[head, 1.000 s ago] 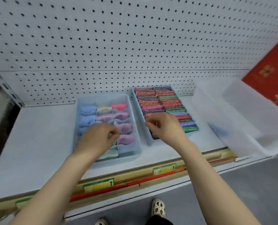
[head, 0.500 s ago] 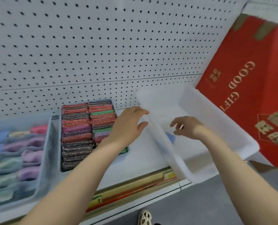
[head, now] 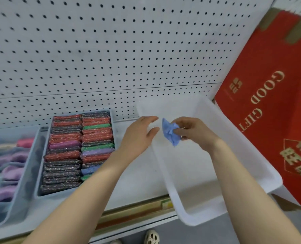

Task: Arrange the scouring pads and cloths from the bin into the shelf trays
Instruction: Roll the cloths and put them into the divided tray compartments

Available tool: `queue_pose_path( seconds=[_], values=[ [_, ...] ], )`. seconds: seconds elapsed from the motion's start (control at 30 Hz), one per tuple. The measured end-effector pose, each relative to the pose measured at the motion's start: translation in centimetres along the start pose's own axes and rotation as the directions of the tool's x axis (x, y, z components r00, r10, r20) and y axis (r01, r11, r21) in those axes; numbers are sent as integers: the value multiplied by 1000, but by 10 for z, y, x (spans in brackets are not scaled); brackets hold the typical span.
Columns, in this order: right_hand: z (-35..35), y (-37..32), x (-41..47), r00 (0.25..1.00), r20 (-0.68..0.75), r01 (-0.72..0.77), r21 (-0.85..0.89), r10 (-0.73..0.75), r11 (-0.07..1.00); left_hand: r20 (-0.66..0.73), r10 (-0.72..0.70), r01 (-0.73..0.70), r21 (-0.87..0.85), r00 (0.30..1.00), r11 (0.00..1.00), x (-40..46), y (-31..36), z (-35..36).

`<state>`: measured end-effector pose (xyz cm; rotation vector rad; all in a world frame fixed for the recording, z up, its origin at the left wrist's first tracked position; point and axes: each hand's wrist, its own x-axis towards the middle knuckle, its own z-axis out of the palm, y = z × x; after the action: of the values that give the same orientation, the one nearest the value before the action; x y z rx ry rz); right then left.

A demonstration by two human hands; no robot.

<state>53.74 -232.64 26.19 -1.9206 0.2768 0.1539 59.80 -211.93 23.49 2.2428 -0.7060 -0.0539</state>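
**Blue cloth pinched above the white bin**

The right hand (head: 192,131) pinches a crumpled light-blue cloth (head: 170,133) between thumb and curled fingers, holding it in the air over the far end of the translucent white plastic bin (head: 251,155). The cloth bunches into a rough wedge: its long axis runs from upper left to lower right, with one pointed corner sticking up toward the pegboard and the other end hanging down toward the bin floor. The gripped part is hidden behind the fingertips.

The left hand (head: 139,136) hovers just beside the cloth, over the bin's left wall, fingers straight and slightly spread, thumb apart, palm turned toward the cloth. It holds nothing, and a narrow gap separates its fingertips from the fabric.

The bin lies on the white shelf board (head: 137,180) with its long axis running from the back wall toward the person and to the right; its near corner juts out past the shelf edge.

To the left stands a grey-blue plastic tray of glittery scouring pads (head: 77,152), packed on edge in two columns of red, dark grey, green, purple and blue. Further left, blurred, a second grey-blue divided tray (head: 21,175) holds rolled pastel cloths (head: 10,171) in pink, purple and pale green.

A white perforated pegboard panel (head: 111,50) backs the shelf. A red cardboard gift box with gold lettering (head: 272,111) leans at the right, beside the bin.
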Motion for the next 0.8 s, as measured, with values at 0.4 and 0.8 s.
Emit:
queue_pose_path(
  seconds=[0.4, 0.8],
  values=[
    [27, -53, -20, 997, 28, 46, 485, -68, 873, 63, -197, 192, -640, 978, 745, 9, 27, -61],
    [50, -86, -23, 935, -98, 349, 410, -340, 842, 401, -329, 501, -804, 855, 320, -12, 30, -88]
  ],
)
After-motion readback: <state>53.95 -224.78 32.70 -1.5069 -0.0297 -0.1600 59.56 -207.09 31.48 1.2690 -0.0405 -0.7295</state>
